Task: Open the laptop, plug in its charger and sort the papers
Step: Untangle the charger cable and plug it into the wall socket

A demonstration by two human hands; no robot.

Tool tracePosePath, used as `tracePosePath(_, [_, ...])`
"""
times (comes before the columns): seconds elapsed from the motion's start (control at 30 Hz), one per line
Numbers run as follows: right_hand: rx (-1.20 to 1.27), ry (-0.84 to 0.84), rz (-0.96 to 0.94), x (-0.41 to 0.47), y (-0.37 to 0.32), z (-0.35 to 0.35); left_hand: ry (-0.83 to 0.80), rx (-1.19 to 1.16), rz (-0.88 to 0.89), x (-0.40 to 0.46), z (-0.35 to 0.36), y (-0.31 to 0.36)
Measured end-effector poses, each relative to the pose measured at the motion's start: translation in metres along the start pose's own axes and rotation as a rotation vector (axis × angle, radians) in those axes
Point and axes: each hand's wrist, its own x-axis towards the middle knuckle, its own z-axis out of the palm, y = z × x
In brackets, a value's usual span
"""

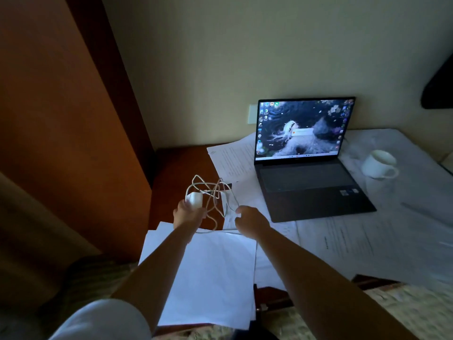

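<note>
While the laptop [306, 153] sat open at centre right of the head view, its screen lit and its back close to the wall, both hands were busy with the charger [195, 199] at centre frame. The left hand [187, 214] had its fingers curled round the white brick, holding it up off the desk [179, 168], probably to let the tangled cable [213, 192] hang free so its loops could be worked loose. The right hand [250, 220], just right of it, pinched a strand of that cable near its lower right loop; it seemed to be hunting for the plug end, though which end it had I could not tell. The two hands were near each other but apart, with the knot of cable between them.

Papers [210, 273] lay unsorted everywhere: a loose stack under the forearms in the lower middle, a sheet [232, 160] running under the laptop's left edge, more spread across the right side. A white mug [378, 164] stood on the sheets right of the laptop. A pale wall plate [252, 114], likely the socket, showed just left of the screen, which may be why the charger was being readied on that side.

By my judgement the lid step was done, the plugging under way and the sorting not begun.
</note>
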Motion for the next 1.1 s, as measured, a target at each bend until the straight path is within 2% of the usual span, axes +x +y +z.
tracePosePath(0.2, [0.010,0.154,-0.020,-0.012,0.003,0.004,-0.157,0.040,-0.063,-0.013,0.001,-0.012])
tracePosePath(0.3, [0.031,0.081,-0.004,-0.008,0.010,-0.004,-0.182,-0.075,-0.148,-0.014,0.007,-0.008])
tracePosePath(0.4, [0.074,0.007,0.010,-0.003,0.017,-0.012,-0.215,-0.074,-0.149,-0.006,0.017,-0.001])
tracePosePath(0.57, [0.104,0.009,-0.005,0.015,0.031,-0.028,-0.306,0.131,-0.084,0.002,0.040,0.016])
tracePosePath(0.73, [0.239,-0.076,0.014,0.030,0.048,-0.058,-0.310,0.434,0.142,0.030,0.075,0.011])
tracePosePath(0.83, [0.204,-0.147,0.061,0.038,0.058,-0.072,-0.241,0.619,0.306,0.015,0.084,0.028])
tracePosePath(0.9, [0.082,-0.277,0.056,0.040,0.060,-0.078,-0.164,0.783,0.357,0.003,0.083,0.037])
tracePosePath(1.0, [0.037,-0.452,0.077,0.050,0.069,-0.071,-0.017,0.874,0.271,-0.006,0.075,0.044])
tracePosePath(1.1, [0.186,-0.588,0.158,0.054,0.066,-0.063,0.076,0.842,0.154,-0.008,0.063,0.044])
